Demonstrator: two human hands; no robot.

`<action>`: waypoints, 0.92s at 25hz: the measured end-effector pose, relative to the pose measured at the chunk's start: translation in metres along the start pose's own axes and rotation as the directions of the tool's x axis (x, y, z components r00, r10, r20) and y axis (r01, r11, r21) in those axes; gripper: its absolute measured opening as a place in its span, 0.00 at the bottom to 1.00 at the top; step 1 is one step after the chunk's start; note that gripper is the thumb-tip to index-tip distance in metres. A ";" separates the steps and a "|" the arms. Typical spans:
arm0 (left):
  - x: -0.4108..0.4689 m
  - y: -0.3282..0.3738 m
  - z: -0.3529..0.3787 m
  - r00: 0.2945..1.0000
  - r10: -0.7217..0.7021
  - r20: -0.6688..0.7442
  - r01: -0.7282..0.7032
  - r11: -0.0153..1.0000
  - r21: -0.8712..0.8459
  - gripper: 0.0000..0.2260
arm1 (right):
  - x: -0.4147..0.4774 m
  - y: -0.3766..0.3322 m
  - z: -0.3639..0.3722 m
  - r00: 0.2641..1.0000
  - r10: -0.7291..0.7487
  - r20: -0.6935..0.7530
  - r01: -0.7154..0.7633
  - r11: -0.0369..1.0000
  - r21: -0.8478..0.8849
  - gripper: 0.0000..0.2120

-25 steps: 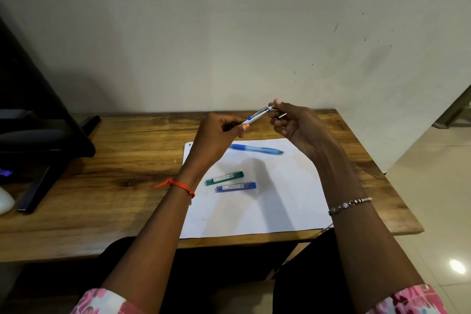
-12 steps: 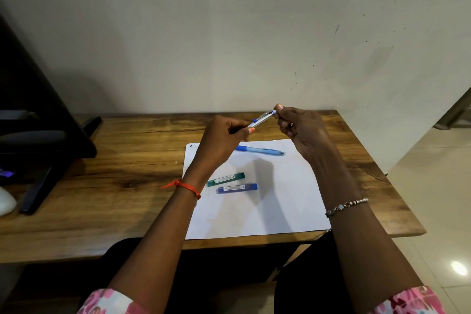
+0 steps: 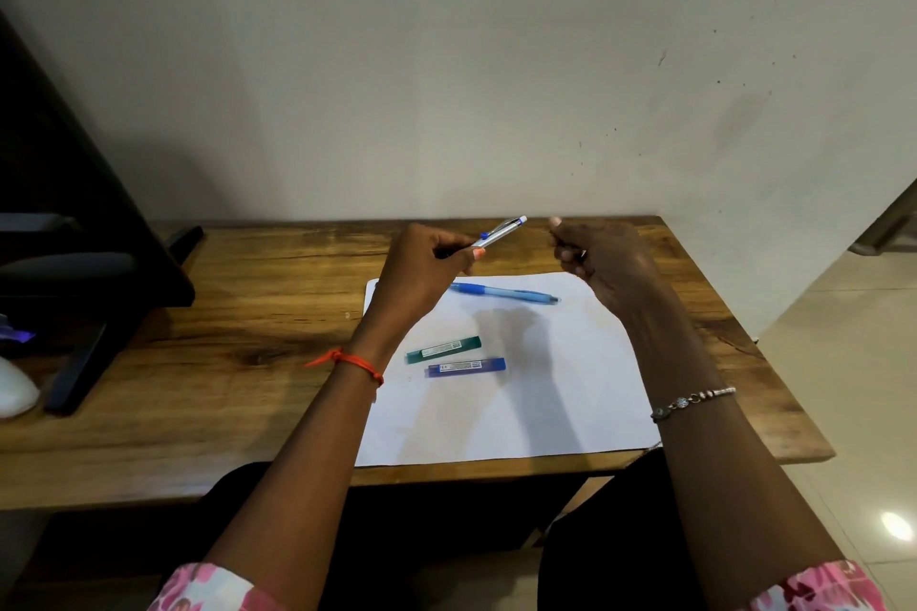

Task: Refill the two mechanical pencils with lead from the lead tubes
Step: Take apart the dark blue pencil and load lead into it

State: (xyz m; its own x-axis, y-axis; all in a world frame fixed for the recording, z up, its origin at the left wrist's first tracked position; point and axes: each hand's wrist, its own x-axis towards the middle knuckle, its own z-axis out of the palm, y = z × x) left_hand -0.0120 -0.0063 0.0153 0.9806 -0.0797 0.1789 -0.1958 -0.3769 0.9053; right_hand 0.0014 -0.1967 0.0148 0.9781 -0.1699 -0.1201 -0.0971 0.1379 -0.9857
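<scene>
Here, left grip [image 3: 422,273] clasps silver mechanical pencil [image 3: 501,232] above far edge of paper sheet [image 3: 521,412]; right grip [image 3: 600,258] curled above same edge, contents unclear. Blue mechanical pencil [image 3: 506,293], green lead tube [image 3: 443,349], blue lead tube [image 3: 466,367] lie on sheet.

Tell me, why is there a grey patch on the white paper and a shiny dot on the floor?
In the head view, the grey patch on the paper is soft shadow under the raised right hand and the left hand holding the silver pencil; the shiny dot on the floor tiles is reflected light; the right hand's fingertips look blurred.
</scene>
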 end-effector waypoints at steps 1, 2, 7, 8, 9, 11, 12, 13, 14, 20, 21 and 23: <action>0.001 -0.001 -0.002 1.000 -0.008 0.007 0.008 1.000 0.006 0.08 | -0.003 0.001 0.001 0.999 0.031 0.044 -0.024 0.988 -0.154 0.06; 0.002 -0.001 -0.003 0.999 -0.015 0.035 0.014 1.000 0.024 0.08 | -0.006 0.002 0.003 0.994 0.079 0.076 -0.049 0.939 -0.341 0.06; 0.001 -0.013 0.003 0.976 -0.073 0.204 0.027 0.975 0.221 0.10 | -0.009 0.009 0.016 0.957 0.270 0.102 -0.036 0.460 -0.887 0.10; 0.001 -0.016 0.004 0.974 -0.086 0.209 0.030 0.966 0.258 0.09 | -0.009 0.011 0.017 0.959 0.266 0.102 -0.027 0.441 -0.897 0.10; 0.002 -0.018 0.004 0.973 -0.094 0.212 0.032 0.959 0.280 0.09 | -0.009 0.014 0.017 0.962 0.253 0.101 -0.019 0.431 -0.902 0.10; 0.003 -0.021 0.004 0.972 -0.109 0.209 0.046 0.958 0.284 0.09 | -0.009 0.017 0.017 0.967 0.231 0.110 0.003 0.418 -0.908 0.10; 0.003 -0.021 0.004 0.972 -0.113 0.206 0.053 0.959 0.279 0.09 | -0.009 0.017 0.017 0.966 0.229 0.120 0.014 0.416 -0.909 0.11; 0.003 -0.021 0.004 0.972 -0.115 0.205 0.055 0.959 0.278 0.09 | -0.010 0.017 0.018 0.963 0.233 0.133 0.026 0.415 -0.910 0.11; 0.003 -0.022 0.004 0.972 -0.115 0.204 0.054 0.958 0.282 0.09 | -0.010 0.017 0.019 0.960 0.239 0.149 0.039 0.411 -0.911 0.11; 0.003 -0.022 0.004 0.973 -0.117 0.201 0.049 0.948 0.315 0.10 | -0.011 0.013 0.016 0.947 0.271 0.170 0.034 0.444 -0.896 0.10; 0.003 -0.022 0.004 0.972 -0.122 0.201 0.051 0.944 0.325 0.10 | -0.011 0.012 0.015 0.947 0.274 0.171 0.027 0.460 -0.888 0.10; 0.003 -0.023 0.005 0.970 -0.136 0.199 0.061 0.937 0.343 0.10 | -0.011 0.010 0.014 0.948 0.271 0.166 0.013 0.488 -0.873 0.09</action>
State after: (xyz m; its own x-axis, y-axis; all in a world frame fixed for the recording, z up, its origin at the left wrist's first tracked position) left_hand -0.0050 -0.0023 -0.0067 0.9773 -0.2103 -0.0262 -0.1258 -0.6751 0.7270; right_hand -0.0078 -0.1800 0.0081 0.9315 0.0385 -0.3616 -0.1950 -0.7864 -0.5861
